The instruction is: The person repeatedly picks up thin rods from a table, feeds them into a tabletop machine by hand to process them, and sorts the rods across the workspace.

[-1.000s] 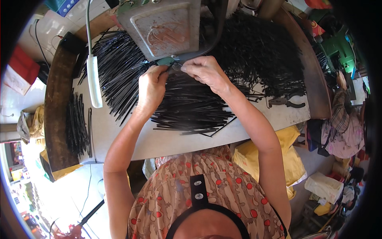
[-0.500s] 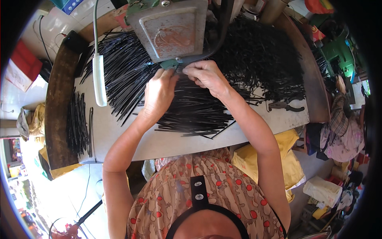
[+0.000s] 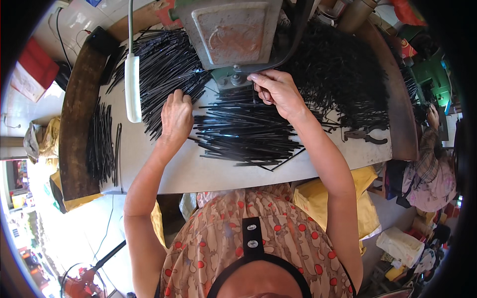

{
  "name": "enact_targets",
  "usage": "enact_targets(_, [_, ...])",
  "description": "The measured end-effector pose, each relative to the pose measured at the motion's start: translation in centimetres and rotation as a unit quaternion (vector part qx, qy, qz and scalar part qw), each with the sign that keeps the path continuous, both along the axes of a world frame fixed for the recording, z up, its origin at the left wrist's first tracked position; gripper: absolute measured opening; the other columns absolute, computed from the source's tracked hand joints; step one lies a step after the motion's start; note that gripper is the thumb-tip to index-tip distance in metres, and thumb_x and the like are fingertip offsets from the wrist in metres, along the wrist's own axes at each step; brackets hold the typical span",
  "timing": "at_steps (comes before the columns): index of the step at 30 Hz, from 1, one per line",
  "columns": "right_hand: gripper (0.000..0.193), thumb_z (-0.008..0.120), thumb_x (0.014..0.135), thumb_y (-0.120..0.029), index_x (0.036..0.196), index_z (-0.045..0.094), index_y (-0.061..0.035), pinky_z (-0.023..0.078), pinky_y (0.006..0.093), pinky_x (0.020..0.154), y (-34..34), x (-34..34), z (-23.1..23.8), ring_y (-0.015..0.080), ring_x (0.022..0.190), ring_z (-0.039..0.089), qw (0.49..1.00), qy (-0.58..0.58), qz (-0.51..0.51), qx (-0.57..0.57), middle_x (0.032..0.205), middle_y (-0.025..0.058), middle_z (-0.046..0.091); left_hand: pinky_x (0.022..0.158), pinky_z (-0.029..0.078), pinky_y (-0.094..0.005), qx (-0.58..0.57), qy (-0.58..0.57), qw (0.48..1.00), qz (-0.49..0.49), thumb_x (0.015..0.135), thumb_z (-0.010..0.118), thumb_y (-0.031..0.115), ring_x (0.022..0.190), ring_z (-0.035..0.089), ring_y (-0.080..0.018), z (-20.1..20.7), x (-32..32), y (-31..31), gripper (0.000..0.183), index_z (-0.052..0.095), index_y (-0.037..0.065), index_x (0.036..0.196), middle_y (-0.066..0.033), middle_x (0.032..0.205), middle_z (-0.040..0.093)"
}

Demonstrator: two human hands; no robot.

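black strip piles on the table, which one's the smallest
The narrow pile beside the dark left rim: it has far fewer strips, and white tabletop separates it from the larger piles.

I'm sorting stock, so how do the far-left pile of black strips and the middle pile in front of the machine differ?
The far-left pile is small and narrow; the middle pile is much broader. The far-left pile runs mostly front to back, while the middle pile runs mostly side to side. Both are made of thin black strips and lie on the pale table.
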State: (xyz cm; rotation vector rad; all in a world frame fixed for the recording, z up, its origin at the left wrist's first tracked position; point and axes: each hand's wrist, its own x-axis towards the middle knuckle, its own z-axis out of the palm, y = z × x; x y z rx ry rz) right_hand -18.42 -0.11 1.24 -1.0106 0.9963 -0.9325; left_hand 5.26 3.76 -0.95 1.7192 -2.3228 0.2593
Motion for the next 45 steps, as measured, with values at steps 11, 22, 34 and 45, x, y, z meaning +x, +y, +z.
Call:
enact_targets(11, [0.013,0.055,0.078,-0.001,0.082,0.048,0.0104,0.054,0.0339,0.069,0.6,0.3,-0.7,0.0292,0.077,0.061,0.979,-0.17,-0.108,0.014,0.083,0.0205,0.056,0.059,0.04,-0.045,0.077,0.296,0.95,-0.057,0.078,0.048,-0.002,0.068,0.049,-0.0395,2.5,-3.5,0.1,0.009,0.042,0.0,0.084,-0.0196,0.08,0.049])
enact_targets(22, [0.005,0.053,0.078,0.002,0.079,0.053,0.0069,0.051,0.039,0.078,0.6,1.0,-1.0,0.0297,0.084,0.061,0.956,-0.231,-0.17,0.057,0.084,0.021,0.059,0.06,0.041,-0.035,0.03,0.291,0.954,-0.063,0.077,0.052,0.0,0.065,0.052,-0.0295,2.1,-5.2,-0.7,0.023,0.055,0.001,0.099,-0.0144,0.078,0.052])
enact_targets(34, [0.01,0.052,0.077,0.002,0.086,0.052,0.007,0.053,0.0367,0.071,0.4,1.2,-1.0,0.0275,0.078,0.062,0.95,-0.25,-0.183,0.029,0.085,0.018,0.059,0.057,0.04,-0.0331,0.038,0.323,0.943,-0.071,0.076,0.053,-0.001,0.062,0.05,-0.026,2.4,-5.3,-0.7,0.023,0.056,0.0,0.099,-0.0135,0.072,0.05])
enact_targets(45, [0.011,0.053,0.079,0.0,0.087,0.05,0.0069,0.051,0.0363,0.076,0.3,1.8,-1.0,0.0258,0.081,0.061,0.945,-0.267,-0.185,0.026,0.087,0.0182,0.059,0.056,0.04,-0.0325,0.028,0.315,0.946,-0.074,0.076,0.053,-0.001,0.06,0.05,-0.0255,2.5,-5.4,-0.7,0.023,0.057,0.0,0.099,-0.0135,0.072,0.05])
